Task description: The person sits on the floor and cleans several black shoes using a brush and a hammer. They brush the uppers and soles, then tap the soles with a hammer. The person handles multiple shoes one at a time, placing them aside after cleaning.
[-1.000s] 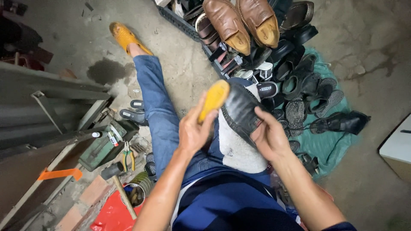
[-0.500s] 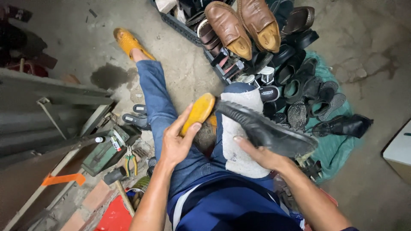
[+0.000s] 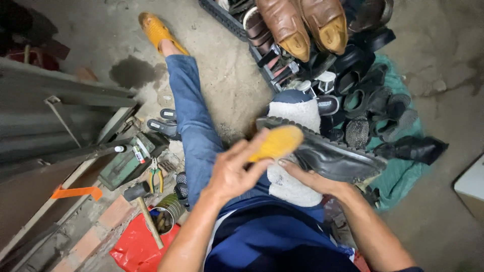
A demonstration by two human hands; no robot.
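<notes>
My left hand [image 3: 233, 171] grips a yellow insole [image 3: 278, 142] and holds it against the opening of a black leather shoe [image 3: 327, 153]. That shoe lies on its side across a white cloth [image 3: 292, 113] over my right knee, its ridged sole edge facing up. My right hand [image 3: 308, 177] supports the shoe from below, fingers along its lower side. My blue-jeaned left leg [image 3: 189, 108] stretches out to a yellow sandal [image 3: 156, 30] on the concrete floor.
A heap of black shoes and sandals [image 3: 365, 95] lies on a green cloth to the right, with two brown loafers [image 3: 305, 22] on a dark crate. On the left are a green tool box [image 3: 128, 161], pliers [image 3: 155, 179], a hammer [image 3: 141, 204], a tin can [image 3: 166, 214] and a red bag [image 3: 136, 249].
My left hand has carried the yellow insole rightward from beside my knee onto the shoe's opening. The black shoe stays on my knee in my right hand. The camera has shifted slightly.
</notes>
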